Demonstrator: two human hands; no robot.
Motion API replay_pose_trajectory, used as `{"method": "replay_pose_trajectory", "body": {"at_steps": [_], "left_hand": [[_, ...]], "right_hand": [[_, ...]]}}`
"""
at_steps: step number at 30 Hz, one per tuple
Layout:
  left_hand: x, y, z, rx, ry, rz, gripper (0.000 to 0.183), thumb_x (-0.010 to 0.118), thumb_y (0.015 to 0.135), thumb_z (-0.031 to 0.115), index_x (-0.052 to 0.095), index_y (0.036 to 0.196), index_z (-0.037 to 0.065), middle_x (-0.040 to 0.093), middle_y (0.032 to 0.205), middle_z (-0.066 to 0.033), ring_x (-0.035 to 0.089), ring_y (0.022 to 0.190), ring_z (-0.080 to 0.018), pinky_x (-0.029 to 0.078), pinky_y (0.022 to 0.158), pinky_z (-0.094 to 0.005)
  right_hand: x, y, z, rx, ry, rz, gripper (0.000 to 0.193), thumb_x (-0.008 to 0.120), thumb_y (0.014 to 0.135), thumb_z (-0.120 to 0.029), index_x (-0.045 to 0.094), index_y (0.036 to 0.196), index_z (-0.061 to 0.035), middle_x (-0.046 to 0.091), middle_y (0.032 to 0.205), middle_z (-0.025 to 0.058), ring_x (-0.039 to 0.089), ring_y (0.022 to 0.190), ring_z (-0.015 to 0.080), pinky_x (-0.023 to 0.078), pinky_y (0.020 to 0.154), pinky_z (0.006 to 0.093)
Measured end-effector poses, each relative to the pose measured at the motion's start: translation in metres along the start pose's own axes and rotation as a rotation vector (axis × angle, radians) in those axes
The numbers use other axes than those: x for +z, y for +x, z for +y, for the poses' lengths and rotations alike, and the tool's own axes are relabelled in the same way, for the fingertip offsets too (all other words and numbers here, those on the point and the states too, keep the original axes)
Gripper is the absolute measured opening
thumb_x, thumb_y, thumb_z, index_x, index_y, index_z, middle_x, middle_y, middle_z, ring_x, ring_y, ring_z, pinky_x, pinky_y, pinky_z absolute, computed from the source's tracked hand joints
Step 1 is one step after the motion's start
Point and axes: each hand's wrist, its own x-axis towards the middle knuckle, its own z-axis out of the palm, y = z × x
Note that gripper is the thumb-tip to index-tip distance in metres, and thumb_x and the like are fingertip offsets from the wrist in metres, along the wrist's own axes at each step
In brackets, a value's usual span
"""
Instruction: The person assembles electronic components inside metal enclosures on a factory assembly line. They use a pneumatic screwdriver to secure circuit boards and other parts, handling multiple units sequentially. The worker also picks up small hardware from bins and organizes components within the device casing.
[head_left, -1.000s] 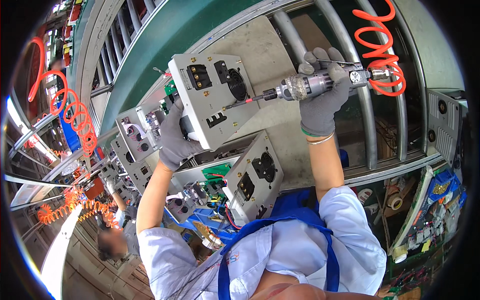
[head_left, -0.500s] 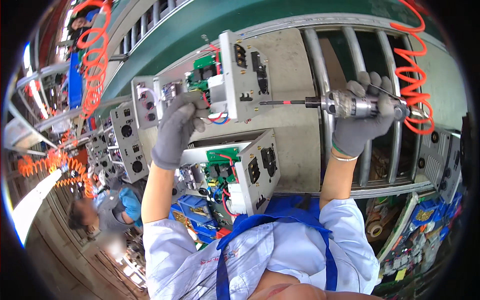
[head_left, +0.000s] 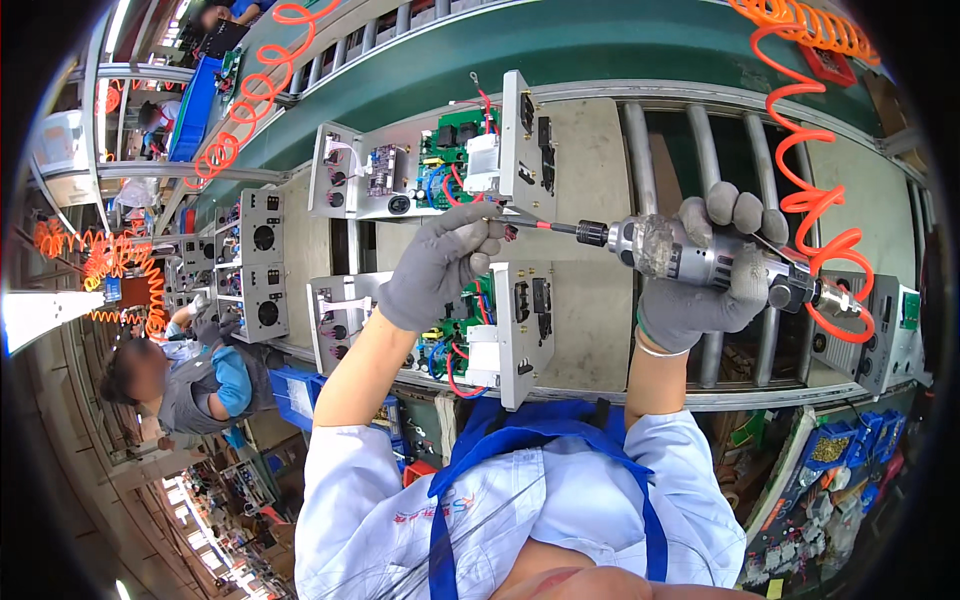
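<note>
My right hand (head_left: 715, 265), in a grey glove, is wrapped round a silver air screwdriver (head_left: 665, 248) lying sideways, its long bit (head_left: 556, 227) pointing left. At the bit's tip the gloved fingers of my left hand (head_left: 440, 262) are pinched together; whatever small thing they hold is too small to make out. Just beyond my left hand stands an open metal chassis (head_left: 372, 206) with a green circuit board (head_left: 452, 135), coloured wires and an upright end panel (head_left: 517, 140). A second such chassis (head_left: 520, 340) is nearer to me, partly covered by my left hand and forearm.
Both units stand on a pale board (head_left: 590, 330) over metal rollers (head_left: 705, 150). An orange coiled air hose (head_left: 815, 200) hangs at the right. More units (head_left: 262, 235) stand leftward, where a co-worker (head_left: 205, 385) works. Blue parts bins (head_left: 835, 445) lie at the lower right.
My left hand has come away from the far chassis to the bit's tip, its fingers now pinched there. The screwdriver has shifted nearer to me and leftward. The whole view has turned a little.
</note>
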Motion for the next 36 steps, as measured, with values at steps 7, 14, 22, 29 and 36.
{"method": "replay_pose_trajectory", "body": {"at_steps": [7,14,22,29,36], "left_hand": [[-0.003,0.000,0.001,-0.018,0.112,-0.159,0.030,0.052,0.098,0.017,0.056,0.121,-0.003,0.062,0.098,-0.0071,0.056,0.075,-0.0085,0.047,0.060,-0.0179],[0.005,-0.010,0.000,0.065,0.374,0.025,0.044,0.057,0.094,0.032,0.058,0.121,-0.002,0.065,0.095,-0.0019,0.057,0.075,-0.0048,0.045,0.061,-0.0185],[0.008,-0.014,-0.020,0.042,-0.143,0.016,0.027,0.062,0.093,0.022,0.064,0.111,0.003,0.065,0.091,-0.0033,0.059,0.068,-0.0064,0.048,0.056,-0.0192],[0.026,-0.005,-0.016,0.019,-0.204,0.166,0.023,0.060,0.092,0.026,0.061,0.095,0.003,0.062,0.078,-0.0059,0.061,0.064,-0.0121,0.047,0.050,-0.0207],[0.029,0.012,0.000,-0.099,0.020,0.158,0.029,0.059,0.090,0.033,0.062,0.099,0.006,0.063,0.084,-0.0055,0.061,0.065,-0.0130,0.044,0.048,-0.0235]], "right_hand": [[-0.002,-0.001,-0.004,0.017,0.025,-0.003,0.040,0.059,0.075,-0.017,0.058,0.115,-0.0122,0.058,0.095,0.0069,0.051,0.082,0.0197,0.048,0.060,0.0275],[0.006,-0.008,-0.005,0.143,-0.099,0.179,0.048,0.061,0.076,-0.033,0.057,0.107,0.0025,0.055,0.087,0.0115,0.045,0.059,0.0156,0.042,0.049,0.0292],[0.007,-0.001,0.001,0.105,-0.149,0.201,0.040,0.065,0.071,-0.022,0.056,0.100,0.0034,0.044,0.088,0.0089,0.038,0.065,0.0143,0.033,0.057,0.0230],[0.008,0.004,0.004,0.043,-0.204,0.194,0.036,0.067,0.070,-0.020,0.056,0.098,-0.0006,0.046,0.094,0.0109,0.042,0.071,0.0184,0.038,0.063,0.0279],[-0.006,0.026,0.010,-0.033,-0.189,0.260,0.034,0.056,0.077,-0.026,0.059,0.096,0.0024,0.054,0.089,0.0141,0.047,0.072,0.0198,0.040,0.062,0.0302]]}}
